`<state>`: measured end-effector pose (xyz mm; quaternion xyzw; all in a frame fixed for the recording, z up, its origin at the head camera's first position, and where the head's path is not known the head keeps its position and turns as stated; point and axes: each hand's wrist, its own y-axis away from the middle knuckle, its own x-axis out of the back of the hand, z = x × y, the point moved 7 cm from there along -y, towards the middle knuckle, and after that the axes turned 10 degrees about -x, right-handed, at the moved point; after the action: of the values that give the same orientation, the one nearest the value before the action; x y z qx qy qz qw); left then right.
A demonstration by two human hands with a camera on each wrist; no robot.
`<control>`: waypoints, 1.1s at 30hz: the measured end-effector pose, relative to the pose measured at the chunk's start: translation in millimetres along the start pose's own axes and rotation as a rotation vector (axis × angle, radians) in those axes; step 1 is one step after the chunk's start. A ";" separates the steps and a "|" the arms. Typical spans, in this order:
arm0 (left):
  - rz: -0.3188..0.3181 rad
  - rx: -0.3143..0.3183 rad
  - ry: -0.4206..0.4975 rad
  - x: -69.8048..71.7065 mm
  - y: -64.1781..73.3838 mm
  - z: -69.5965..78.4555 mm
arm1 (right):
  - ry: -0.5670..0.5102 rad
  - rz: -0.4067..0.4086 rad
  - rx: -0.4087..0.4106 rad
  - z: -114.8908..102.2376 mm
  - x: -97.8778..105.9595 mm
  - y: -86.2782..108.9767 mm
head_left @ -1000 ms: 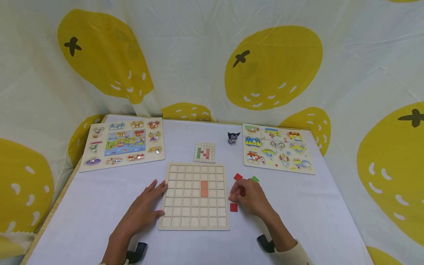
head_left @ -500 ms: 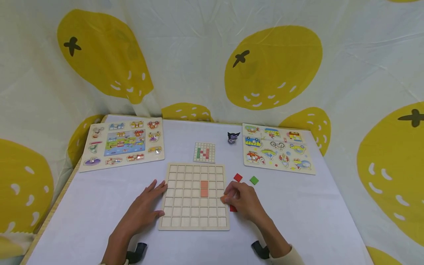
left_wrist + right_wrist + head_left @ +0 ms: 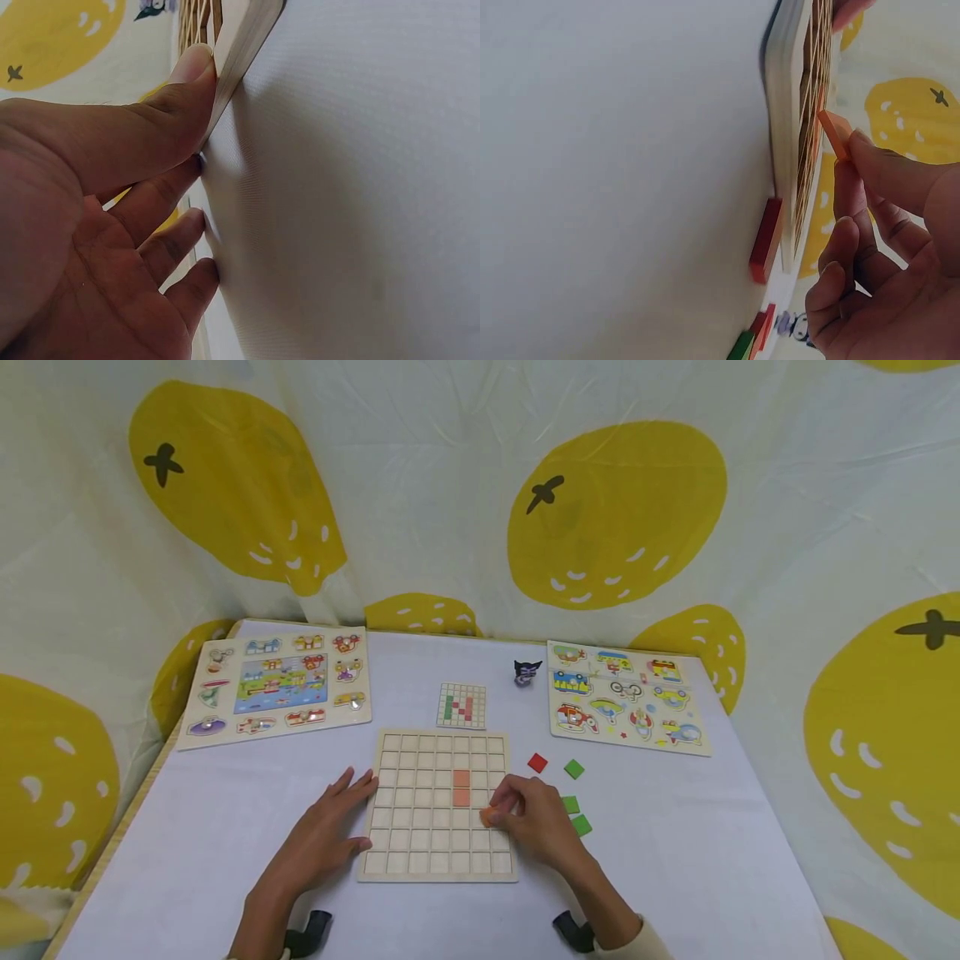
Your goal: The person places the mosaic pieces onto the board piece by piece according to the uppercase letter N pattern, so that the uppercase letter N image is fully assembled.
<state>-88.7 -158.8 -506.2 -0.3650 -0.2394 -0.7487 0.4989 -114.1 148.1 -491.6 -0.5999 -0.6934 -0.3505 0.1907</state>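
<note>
A square wooden grid board (image 3: pixel 438 877) lies on the white table, with two orange tiles (image 3: pixel 461 797) set in neighbouring cells of one column. My right hand (image 3: pixel 536 822) pinches another orange tile (image 3: pixel 837 133) between thumb and forefinger, tilted above the board's right side. My left hand (image 3: pixel 326 827) rests at the board's left edge, fingers spread, the thumb (image 3: pixel 193 67) touching its rim. Right of the board lie a red tile (image 3: pixel 537 762) and several green tiles (image 3: pixel 573 768). Another red tile (image 3: pixel 766 240), hidden behind my right hand in the head view, lies beside the board's edge.
Behind the board lies a small card (image 3: pixel 461 727) printed with a green and red grid pattern. A dark figurine (image 3: pixel 527 672) stands farther back. Picture puzzle boards lie at the back left (image 3: pixel 277 735) and back right (image 3: pixel 626 740). A lemon-patterned curtain (image 3: pixel 435 485) hangs behind the table.
My right hand has picked up the orange tile from beside the board and carried it left over the board's right columns. Green tiles have come into view behind it. My left hand has stayed put.
</note>
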 end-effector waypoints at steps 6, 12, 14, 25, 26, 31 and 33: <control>0.002 -0.004 0.001 -0.1 0.2 -0.3 | 0.011 -0.003 0.022 -10.5 -8.0 0.9; 0.004 -0.008 0.005 0.0 0.4 -0.3 | 0.032 -0.025 0.028 -17.6 -16.5 0.2; 0.002 -0.004 0.008 -0.2 0.6 -0.4 | 0.049 -0.031 0.017 -18.9 -19.4 -1.0; -0.012 0.027 0.012 -1.3 0.0 -2.2 | 0.121 -0.007 0.007 -31.5 -28.3 -5.2; -0.014 0.029 0.013 -1.4 -0.2 -2.2 | 0.126 -0.005 0.009 -32.4 -29.3 -5.3; -0.017 0.031 0.016 -1.0 -0.5 -1.4 | 0.158 0.000 0.022 -36.0 -32.8 -5.5; -0.014 0.025 0.015 -0.6 -0.5 -1.1 | 0.170 0.004 0.026 -36.4 -33.3 -5.6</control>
<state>-89.4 -159.0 -507.3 -0.3513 -0.2475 -0.7519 0.4999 -118.3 98.6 -491.1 -0.5669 -0.6781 -0.3906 0.2574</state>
